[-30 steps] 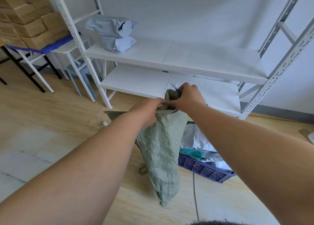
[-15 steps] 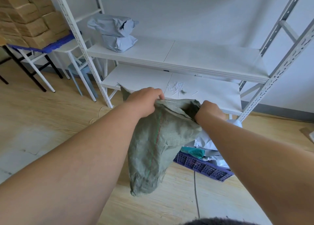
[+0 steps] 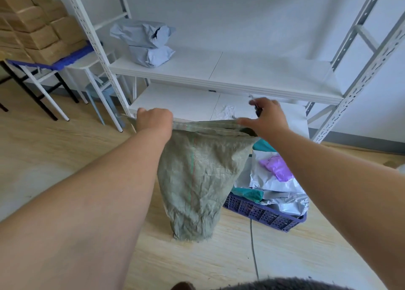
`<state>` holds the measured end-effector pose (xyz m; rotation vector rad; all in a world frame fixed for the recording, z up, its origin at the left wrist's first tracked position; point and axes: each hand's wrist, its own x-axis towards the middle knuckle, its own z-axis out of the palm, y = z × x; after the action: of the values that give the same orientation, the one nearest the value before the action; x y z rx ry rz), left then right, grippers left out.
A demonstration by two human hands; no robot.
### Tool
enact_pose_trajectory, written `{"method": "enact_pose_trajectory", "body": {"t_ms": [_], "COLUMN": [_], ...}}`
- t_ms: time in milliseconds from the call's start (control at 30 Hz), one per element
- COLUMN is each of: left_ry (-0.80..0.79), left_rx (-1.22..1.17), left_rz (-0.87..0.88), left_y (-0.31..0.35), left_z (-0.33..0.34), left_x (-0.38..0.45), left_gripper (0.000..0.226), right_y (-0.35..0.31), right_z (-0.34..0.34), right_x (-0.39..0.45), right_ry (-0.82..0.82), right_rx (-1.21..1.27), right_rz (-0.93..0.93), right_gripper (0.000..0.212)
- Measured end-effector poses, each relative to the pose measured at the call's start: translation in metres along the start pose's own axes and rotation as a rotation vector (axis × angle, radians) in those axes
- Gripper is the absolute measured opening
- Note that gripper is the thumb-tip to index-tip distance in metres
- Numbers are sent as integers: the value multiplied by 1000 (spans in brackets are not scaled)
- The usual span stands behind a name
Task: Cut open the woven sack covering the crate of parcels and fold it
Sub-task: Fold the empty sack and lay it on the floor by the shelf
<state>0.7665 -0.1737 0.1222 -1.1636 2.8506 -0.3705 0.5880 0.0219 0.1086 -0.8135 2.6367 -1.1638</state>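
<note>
L hand (image 3: 154,119) grips sack (image 3: 197,180) edge; R hand (image 3: 268,119) loosely pinches it.

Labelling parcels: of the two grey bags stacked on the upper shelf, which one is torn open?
The top grey bag: a dark gash shows near its right end. The lower grey bag beneath it looks intact from this view.
</note>
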Motion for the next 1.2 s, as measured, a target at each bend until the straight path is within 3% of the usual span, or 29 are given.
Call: {"method": "enact_pose_trajectory", "body": {"t_ms": [67, 167, 200, 267, 300, 400, 467, 567, 833, 1033, 1200], "left_ry": [46, 94, 103, 167, 233, 481, 433, 160, -56, -210, -201], "left_rx": [-203, -518, -619, -821, -880, -852, -963, -1199, -1539, -1489, -1649], "left_rz": [-25, 21, 52, 130, 165, 117, -93, -327, -395, -390, -274], "left_y": [10, 30, 35, 39, 38, 31, 20, 4, 7, 33, 51], "left_z": [-4, -20, -24, -31, -33, -25, -9, 17, 9, 11, 12], "left_x": [1, 0, 0, 0, -1, -4, -8, -9, 11, 22, 35], "left_gripper": [21, 24, 25, 30, 35, 80, 110, 124, 104, 71, 65], "right_y": [-29, -63, -68, -72, -72, -67, -67, -67, -56, -54, -55], "right_z": [10, 30, 35, 35, 32, 22, 15, 6, -11, -24, -32], "right_x": [-10, -26, -29, -29, -27, -16, -11, -8, -4, -4, -7], "right_ry": [-54, -225, -229, -179, -144, -23, -7, -60, -205, -274, -289], "right_rx": [91, 187, 157, 92, 84, 116, 175, 275, 370, 374, 402], "right_rz": [-143, -180, -173, -108, -64, -42, -81, -160, -213, -167, -81], "right_gripper": [68, 71, 66, 35, 21, 18, 18, 20, 21, 29, 30]}}
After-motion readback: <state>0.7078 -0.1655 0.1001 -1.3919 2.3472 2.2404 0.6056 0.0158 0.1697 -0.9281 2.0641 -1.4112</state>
